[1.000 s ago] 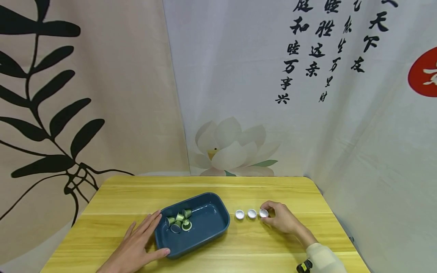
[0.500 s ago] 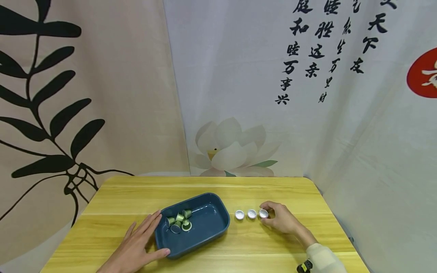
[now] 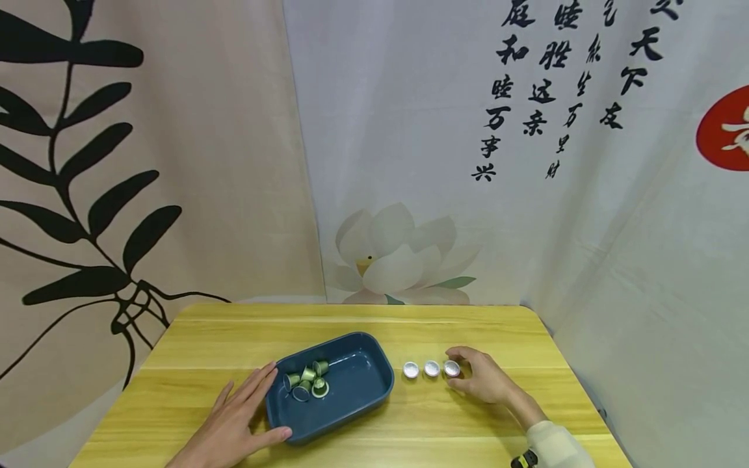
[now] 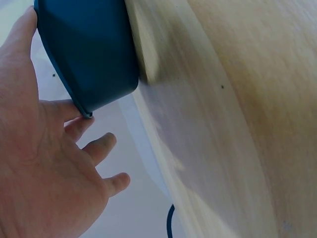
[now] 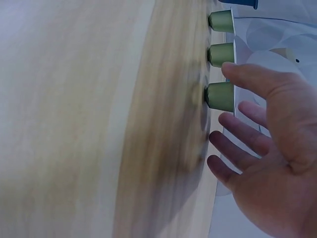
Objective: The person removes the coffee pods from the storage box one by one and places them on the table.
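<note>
A small area screened off with hanging cloth; whether it is in a home, office or studio cannot be told. Behind a wood-grain desk (image 3: 445, 426) hang a beige cloth (image 3: 234, 143) with a dark leafy plant (image 3: 96, 218) and a pale cloth (image 3: 386, 130) bearing a lotus (image 3: 400, 260) and Chinese characters (image 3: 500, 118).

wood table (image 3: 468, 432); cloth backdrop (image 3: 234, 149) behind w/ black plant print (image 3: 119, 205) on L; pale flower (image 3: 404, 263) low in mid; black writing (image 3: 539, 91) upper R; red circle (image 3: 716, 130) far R

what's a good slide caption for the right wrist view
Right hand at one end of three lined-up green capsules, wooden tabletop
</note>
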Available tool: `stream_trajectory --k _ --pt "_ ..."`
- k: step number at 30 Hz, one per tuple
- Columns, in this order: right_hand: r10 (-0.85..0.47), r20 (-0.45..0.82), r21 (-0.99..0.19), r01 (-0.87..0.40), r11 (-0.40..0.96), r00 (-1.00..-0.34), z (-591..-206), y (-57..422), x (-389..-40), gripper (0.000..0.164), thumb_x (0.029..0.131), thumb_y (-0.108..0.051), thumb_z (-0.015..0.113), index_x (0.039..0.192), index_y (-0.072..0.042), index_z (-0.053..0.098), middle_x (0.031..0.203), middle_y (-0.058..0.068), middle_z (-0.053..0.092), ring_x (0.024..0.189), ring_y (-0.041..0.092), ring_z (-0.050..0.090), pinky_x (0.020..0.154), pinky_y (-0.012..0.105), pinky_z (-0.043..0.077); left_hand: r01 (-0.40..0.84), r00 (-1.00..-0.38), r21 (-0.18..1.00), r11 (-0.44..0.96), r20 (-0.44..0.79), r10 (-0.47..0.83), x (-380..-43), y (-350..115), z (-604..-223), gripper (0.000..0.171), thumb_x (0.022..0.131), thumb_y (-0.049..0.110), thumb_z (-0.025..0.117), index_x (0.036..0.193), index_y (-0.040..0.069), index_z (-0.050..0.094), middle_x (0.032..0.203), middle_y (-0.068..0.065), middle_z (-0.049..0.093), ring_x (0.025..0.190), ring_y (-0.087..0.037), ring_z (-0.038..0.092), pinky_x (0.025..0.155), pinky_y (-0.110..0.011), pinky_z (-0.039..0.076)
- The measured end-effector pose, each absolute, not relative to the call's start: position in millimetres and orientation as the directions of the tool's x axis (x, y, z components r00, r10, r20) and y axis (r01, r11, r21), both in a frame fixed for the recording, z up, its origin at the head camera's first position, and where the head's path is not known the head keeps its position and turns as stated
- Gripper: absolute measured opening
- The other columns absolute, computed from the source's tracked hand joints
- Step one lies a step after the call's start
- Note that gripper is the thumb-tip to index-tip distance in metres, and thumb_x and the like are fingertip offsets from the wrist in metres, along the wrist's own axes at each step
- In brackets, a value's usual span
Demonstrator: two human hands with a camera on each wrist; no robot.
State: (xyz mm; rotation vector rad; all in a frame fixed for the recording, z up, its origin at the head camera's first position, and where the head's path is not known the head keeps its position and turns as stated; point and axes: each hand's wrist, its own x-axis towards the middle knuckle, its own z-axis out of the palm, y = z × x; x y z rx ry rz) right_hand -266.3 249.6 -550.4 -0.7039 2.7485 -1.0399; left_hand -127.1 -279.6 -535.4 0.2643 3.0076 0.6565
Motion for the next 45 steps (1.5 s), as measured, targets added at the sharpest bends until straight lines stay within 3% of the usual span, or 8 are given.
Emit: stream_trajectory --k 4,17,29,45 --pt "-0.467 0.046 -0.647 -0.382 0.659 -0.883 -548 250 -264 0.070 0.098 -0.024 0.090 0.156 0.002 0.061 0.156 0.026 0.067 0.142 0.051 0.067 0.120 0.070 0.054 0.144 -0.984 0.428 0.892 -0.036 0.176 -127 -280 -536 0.119 0.090 0.084 0.075 0.180 0.019 0.033 0.189 -0.012 0.029 0.164 -0.052 0.045 0.125 -0.094 0.018" --pt "-0.497 0.080 -0.587 -0.444 0.677 -0.864 -536 246 -262 0.077 0.101 -0.029 0.088 0.164 -0.003 0.053 0.167 0.024 0.058 0.155 0.054 0.055 0.125 0.074 0.048 0.134 -0.984 0.444 0.886 -0.048 0.173 -128 -280 -537 0.118 0.091 0.083 0.076 0.180 0.019 0.033 0.189 -0.012 0.028 0.165 -0.053 0.042 0.126 -0.094 0.015" --pt "-0.521 0.105 -0.558 -0.484 0.674 -0.847 -516 226 -257 0.076 0.106 -0.040 0.081 0.168 -0.009 0.050 0.171 0.016 0.057 0.159 0.047 0.054 0.128 0.070 0.047 0.120 -0.982 0.446 0.887 -0.076 0.171 -130 -280 -537 0.120 0.090 0.084 0.075 0.180 0.017 0.032 0.189 -0.013 0.026 0.165 -0.054 0.041 0.126 -0.095 0.013" --pt "-0.599 0.103 -0.536 -0.552 0.639 -0.794 -494 184 -257 0.077 0.108 -0.049 0.075 0.174 -0.021 0.047 0.183 0.010 0.042 0.169 0.044 0.040 0.133 0.075 0.037 0.141 -0.985 0.435 0.889 -0.031 0.171 -128 -280 -538 0.118 0.091 0.084 0.075 0.180 0.020 0.034 0.189 -0.011 0.028 0.164 -0.051 0.045 0.126 -0.094 0.017"
